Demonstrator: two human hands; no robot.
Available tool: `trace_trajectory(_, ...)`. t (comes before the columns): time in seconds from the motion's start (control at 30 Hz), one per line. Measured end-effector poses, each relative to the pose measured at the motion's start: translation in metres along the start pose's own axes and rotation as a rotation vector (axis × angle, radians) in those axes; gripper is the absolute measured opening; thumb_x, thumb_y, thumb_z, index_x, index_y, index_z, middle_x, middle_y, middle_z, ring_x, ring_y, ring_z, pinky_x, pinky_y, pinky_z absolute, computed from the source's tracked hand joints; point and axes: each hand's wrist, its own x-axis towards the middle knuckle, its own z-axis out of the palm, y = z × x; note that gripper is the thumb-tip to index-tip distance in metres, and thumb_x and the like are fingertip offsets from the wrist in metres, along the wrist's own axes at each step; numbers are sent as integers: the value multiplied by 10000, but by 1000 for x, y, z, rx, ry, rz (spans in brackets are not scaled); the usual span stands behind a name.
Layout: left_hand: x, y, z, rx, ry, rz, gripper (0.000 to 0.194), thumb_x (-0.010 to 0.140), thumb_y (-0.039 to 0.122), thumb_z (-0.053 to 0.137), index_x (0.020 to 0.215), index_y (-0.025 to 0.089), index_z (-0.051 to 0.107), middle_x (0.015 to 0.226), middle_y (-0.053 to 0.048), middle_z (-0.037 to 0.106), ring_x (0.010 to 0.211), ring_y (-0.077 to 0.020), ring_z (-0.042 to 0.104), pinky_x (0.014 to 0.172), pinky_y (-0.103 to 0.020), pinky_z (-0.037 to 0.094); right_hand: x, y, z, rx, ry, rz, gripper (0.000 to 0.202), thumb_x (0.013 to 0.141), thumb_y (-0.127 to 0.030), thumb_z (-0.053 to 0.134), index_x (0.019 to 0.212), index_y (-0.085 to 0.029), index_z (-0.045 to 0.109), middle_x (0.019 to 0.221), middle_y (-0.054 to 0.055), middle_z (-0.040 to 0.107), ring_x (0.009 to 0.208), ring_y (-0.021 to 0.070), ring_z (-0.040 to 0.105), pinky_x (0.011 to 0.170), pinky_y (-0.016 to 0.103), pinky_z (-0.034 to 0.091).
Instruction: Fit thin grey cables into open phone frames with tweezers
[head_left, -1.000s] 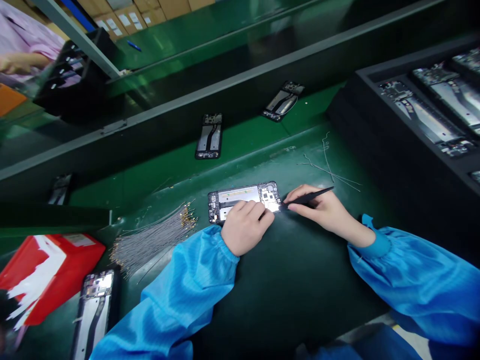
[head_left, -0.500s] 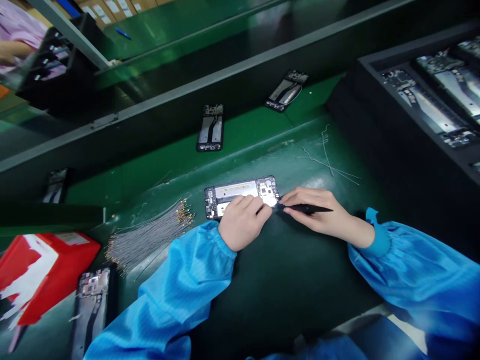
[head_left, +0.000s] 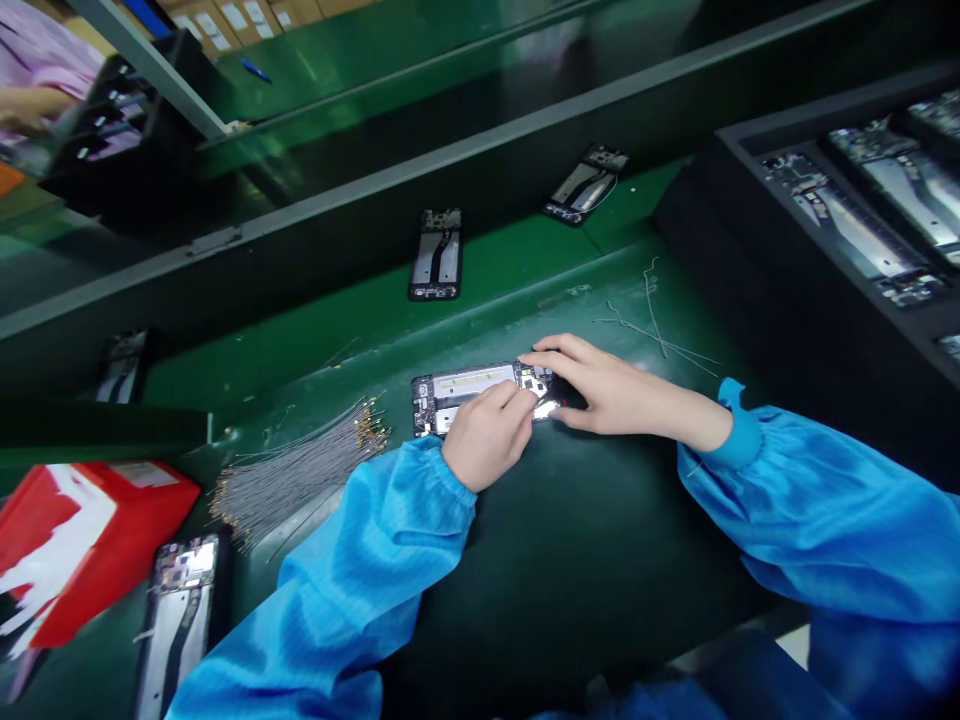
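An opened smartphone (head_left: 475, 380) lies face-down crosswise on the green bench mat, its metal plate and circuit board exposed. My left hand (head_left: 491, 430) rests over its lower edge, thumb and fingers pinched together at the board; what is between them is hidden. My right hand (head_left: 600, 385) spans the phone's right end, fingers at the top edge and thumb at the bottom edge. Whether a tool is still under the right palm I cannot tell. Left of the phone lies a bundle of thin grey cables (head_left: 300, 470) with gold-coloured tips.
Several loose cables (head_left: 660, 335) lie beyond my right hand. Other opened phones (head_left: 436, 255) lie along the back ledge, and one (head_left: 180, 620) is at front left beside a red box (head_left: 127, 550). A black tray (head_left: 750, 200) of phones stands right. Another person's hand (head_left: 34, 108) shows at upper left.
My right hand has gone from holding a black pen-like tool at the phone's corner to spreading across its right end. The tool no longer shows clearly. My left hand has barely moved.
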Motion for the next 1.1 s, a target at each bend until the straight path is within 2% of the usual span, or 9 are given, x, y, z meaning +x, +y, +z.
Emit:
trace_trajectory(0.07, 0, 0, 0, -8, -3, -3, 163, 832, 155, 388, 868, 154, 546, 790, -41, 536, 750, -155, 525, 678, -263, 454, 1, 1, 3, -40, -42, -6, 640, 705, -181, 567, 1300, -233, 335, 1214, 109, 420, 1090, 266, 458, 870, 416, 439)
trace_trajectory(0.2, 0, 0, 0, -45, 18, -7, 170, 823, 145, 390, 880, 157, 549, 796, -42, 539, 750, -154, 529, 681, -271, 460, 1, 0, 4, -44, -67, 5, 670, 708, -145, 538, 1317, -253, 281, 1213, 93, 411, 1049, 247, 487, 842, 389, 457)
trace_trajectory(0.33, -2, -1, -1, -140, 54, -10, 187, 827, 144, 402, 923, 155, 562, 796, -39, 544, 739, -144, 529, 669, -260, 461, 1, -3, 4, -48, -53, 33, 705, 673, -127, 543, 1312, -248, 272, 1201, 90, 411, 1037, 255, 490, 827, 389, 461)
trace_trajectory(0.5, -10, 1, 0, -258, 42, 24, 202, 848, 163, 407, 889, 159, 605, 775, -37, 537, 717, -133, 520, 651, -251, 454, 2, -6, 5, -39, -36, 59, 706, 649, -123, 544, 1299, -210, 283, 1192, 102, 409, 1036, 264, 486, 803, 376, 468)
trace_trajectory(0.6, -14, 1, 2, -286, 55, 44, 221, 843, 152, 415, 941, 167, 612, 789, -38, 544, 726, -131, 518, 661, -255, 456, 3, -5, 5, -39, -37, 73, 704, 654, -135, 545, 1300, -216, 276, 1194, 100, 405, 1011, 261, 495, 782, 372, 471)
trace_trajectory(0.93, -15, 2, 4, -239, 81, 92, 221, 854, 154, 408, 897, 152, 625, 782, -48, 565, 741, -139, 524, 679, -269, 463, 10, -4, 1, -29, -117, 136, 729, 648, -173, 567, 1314, -219, 273, 1204, 99, 384, 824, 200, 541, 665, 316, 472)
trace_trajectory(1.1, -16, 2, 4, -282, 111, 65, 211, 842, 152, 435, 971, 139, 601, 798, -51, 575, 733, -138, 531, 679, -267, 469, 14, -6, -3, -49, -188, 179, 745, 638, -183, 575, 1318, -187, 271, 1200, 105, 370, 809, 187, 537, 663, 304, 463)
